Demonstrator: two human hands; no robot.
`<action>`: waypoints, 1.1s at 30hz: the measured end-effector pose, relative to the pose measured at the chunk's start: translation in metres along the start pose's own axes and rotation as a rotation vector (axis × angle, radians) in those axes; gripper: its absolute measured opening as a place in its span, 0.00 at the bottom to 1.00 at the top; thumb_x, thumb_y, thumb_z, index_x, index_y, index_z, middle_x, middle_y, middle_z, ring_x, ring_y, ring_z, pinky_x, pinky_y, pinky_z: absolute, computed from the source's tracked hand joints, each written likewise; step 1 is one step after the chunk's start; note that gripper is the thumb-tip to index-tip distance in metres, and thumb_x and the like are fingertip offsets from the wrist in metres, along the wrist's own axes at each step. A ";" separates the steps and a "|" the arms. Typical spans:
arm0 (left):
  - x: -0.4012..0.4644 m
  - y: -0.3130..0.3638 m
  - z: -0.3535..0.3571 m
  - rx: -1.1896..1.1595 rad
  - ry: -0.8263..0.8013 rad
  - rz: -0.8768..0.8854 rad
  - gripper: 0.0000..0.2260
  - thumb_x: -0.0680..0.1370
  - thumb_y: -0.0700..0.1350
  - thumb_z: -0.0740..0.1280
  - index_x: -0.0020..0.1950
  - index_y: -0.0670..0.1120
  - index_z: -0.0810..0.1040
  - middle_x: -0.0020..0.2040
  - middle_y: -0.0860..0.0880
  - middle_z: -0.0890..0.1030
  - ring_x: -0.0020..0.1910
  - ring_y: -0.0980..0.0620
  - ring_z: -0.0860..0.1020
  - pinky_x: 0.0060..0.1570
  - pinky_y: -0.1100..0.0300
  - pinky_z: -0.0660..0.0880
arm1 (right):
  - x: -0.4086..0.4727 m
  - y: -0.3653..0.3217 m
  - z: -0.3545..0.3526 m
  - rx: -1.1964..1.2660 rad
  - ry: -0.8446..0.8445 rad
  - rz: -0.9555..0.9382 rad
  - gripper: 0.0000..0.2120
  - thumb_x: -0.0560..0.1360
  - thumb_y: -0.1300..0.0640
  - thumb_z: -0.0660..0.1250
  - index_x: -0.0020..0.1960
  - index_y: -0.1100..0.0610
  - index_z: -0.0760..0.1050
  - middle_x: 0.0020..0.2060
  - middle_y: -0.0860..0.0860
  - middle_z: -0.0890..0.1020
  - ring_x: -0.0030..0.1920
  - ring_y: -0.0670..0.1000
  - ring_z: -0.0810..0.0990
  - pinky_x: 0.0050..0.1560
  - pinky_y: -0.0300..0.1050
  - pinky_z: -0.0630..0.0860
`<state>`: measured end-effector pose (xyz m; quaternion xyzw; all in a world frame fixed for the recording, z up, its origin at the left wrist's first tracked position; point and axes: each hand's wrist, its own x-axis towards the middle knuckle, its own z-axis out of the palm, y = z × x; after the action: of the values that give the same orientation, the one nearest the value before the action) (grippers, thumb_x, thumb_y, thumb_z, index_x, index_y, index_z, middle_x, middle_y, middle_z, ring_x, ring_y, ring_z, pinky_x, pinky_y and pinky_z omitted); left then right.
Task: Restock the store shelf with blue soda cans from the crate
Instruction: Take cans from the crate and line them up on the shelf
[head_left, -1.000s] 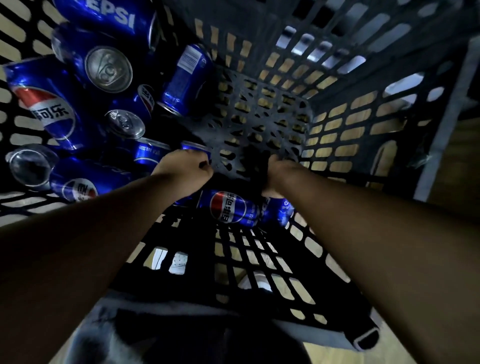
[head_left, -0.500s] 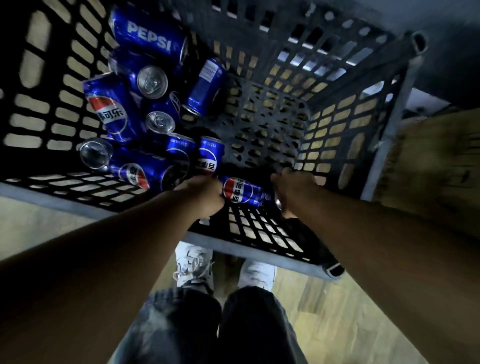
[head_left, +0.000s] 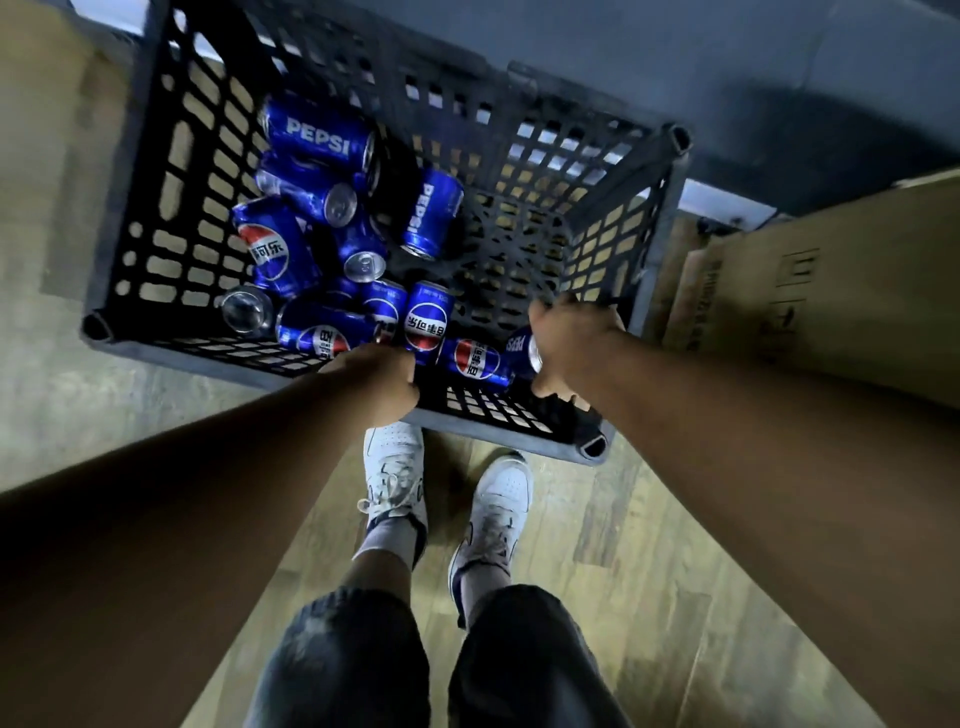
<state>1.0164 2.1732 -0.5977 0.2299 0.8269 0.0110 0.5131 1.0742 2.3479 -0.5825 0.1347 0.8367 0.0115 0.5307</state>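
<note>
A black lattice crate (head_left: 156, 249) stands on the floor and holds several blue soda cans (head_left: 317, 140), most of them heaped at its left side. My left hand (head_left: 376, 382) is at the crate's near wall, fingers curled round the near end of one blue can (head_left: 427, 322). My right hand (head_left: 571, 348) grips another blue can (head_left: 521, 347) at the near right corner, with its silver top showing. A third can (head_left: 475, 361) lies on its side between my two hands. No shelf is in view.
A brown cardboard box (head_left: 810, 291) stands just right of the crate. My white shoes (head_left: 395, 467) are on the wooden floor right in front of the crate. A dark grey ledge (head_left: 675, 62) runs behind the crate.
The view has pulled back from deep inside the crate, so its rim, the floor and my shoes now show. Both hands have risen toward the near wall with their cans.
</note>
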 end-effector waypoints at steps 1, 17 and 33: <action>-0.008 0.001 -0.004 -0.004 -0.002 -0.006 0.09 0.78 0.42 0.61 0.56 0.41 0.76 0.51 0.41 0.77 0.46 0.46 0.75 0.41 0.60 0.71 | -0.008 0.001 -0.005 0.005 0.003 0.000 0.41 0.69 0.49 0.74 0.72 0.59 0.54 0.67 0.61 0.66 0.65 0.60 0.70 0.57 0.52 0.71; -0.152 0.043 -0.048 -0.053 0.004 -0.096 0.08 0.78 0.40 0.60 0.40 0.43 0.75 0.43 0.43 0.78 0.40 0.48 0.75 0.38 0.61 0.68 | -0.170 0.049 -0.067 0.111 0.140 -0.009 0.43 0.70 0.47 0.72 0.74 0.61 0.52 0.69 0.63 0.64 0.65 0.62 0.70 0.58 0.52 0.73; -0.274 0.107 -0.141 -0.014 0.154 -0.102 0.12 0.79 0.42 0.59 0.56 0.38 0.78 0.56 0.39 0.79 0.52 0.44 0.76 0.43 0.61 0.66 | -0.343 0.099 -0.139 0.263 0.265 -0.008 0.32 0.71 0.52 0.70 0.70 0.61 0.63 0.63 0.58 0.72 0.60 0.58 0.74 0.53 0.46 0.73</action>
<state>1.0360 2.1925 -0.2722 0.1823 0.8745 0.0084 0.4494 1.1087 2.3794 -0.2021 0.1970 0.8941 -0.0826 0.3936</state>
